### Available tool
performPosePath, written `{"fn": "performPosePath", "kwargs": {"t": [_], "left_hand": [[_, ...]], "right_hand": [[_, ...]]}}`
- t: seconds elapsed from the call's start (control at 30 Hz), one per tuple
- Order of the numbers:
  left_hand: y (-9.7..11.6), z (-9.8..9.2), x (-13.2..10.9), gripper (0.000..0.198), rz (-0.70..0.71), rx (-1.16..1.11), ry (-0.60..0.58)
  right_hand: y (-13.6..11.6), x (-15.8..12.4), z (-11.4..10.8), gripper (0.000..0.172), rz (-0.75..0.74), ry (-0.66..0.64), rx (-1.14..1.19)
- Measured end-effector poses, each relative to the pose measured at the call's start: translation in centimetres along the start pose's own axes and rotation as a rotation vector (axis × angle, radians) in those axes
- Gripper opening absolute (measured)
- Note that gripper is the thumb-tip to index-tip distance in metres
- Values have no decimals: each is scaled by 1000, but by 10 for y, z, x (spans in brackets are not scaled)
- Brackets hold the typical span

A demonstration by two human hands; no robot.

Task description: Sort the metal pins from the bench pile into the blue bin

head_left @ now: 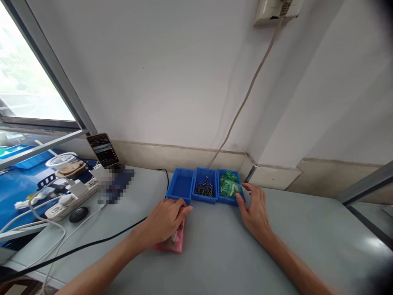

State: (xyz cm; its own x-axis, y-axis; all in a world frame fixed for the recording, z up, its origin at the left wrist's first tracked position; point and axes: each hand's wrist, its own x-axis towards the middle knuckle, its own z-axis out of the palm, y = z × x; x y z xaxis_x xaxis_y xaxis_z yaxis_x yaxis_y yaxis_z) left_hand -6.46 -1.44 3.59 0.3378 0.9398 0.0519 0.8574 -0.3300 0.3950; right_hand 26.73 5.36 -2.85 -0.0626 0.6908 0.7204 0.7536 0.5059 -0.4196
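The left hand (166,221) lies palm-down on the pink bag (177,242), just in front of the left bin (181,186). Its fingers bend over the bag's far end; whether they clasp it cannot be told. The pressure likely pins the bag to the table (215,258). The right hand (253,211), fingers spread, touches the right bin (227,201) (green parts inside) at its front corner, probably steadying it.

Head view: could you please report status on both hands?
Left hand on pink bag, grip unclear. Right hand open, touching right bin. Black cable beside bag.
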Motion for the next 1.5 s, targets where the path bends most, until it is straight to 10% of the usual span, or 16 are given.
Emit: {"fn": "performPosePath", "kwargs": {"t": [0.17,0.37,0.9,1.13,1.5], "left_hand": [[-1,-20,-15,51,89,-34,-50],[-5,-24,-31,99,187,72,-192],[-16,-26,-21,69,272,4,-257],[-20,-22,-20,65,312,25,-253],[-26,-18,-24,66,350,-3,-186]], "right_hand": [[-9,3,-9,27,-128,-74,-83],[-20,8,-11,27,-302,-331,-157],[0,-12,-43,43,-321,-370,-448],[-40,-4,-51,24,-294,-273,-430],[-86,-2,-13,51,-300,-608,-183]]}}
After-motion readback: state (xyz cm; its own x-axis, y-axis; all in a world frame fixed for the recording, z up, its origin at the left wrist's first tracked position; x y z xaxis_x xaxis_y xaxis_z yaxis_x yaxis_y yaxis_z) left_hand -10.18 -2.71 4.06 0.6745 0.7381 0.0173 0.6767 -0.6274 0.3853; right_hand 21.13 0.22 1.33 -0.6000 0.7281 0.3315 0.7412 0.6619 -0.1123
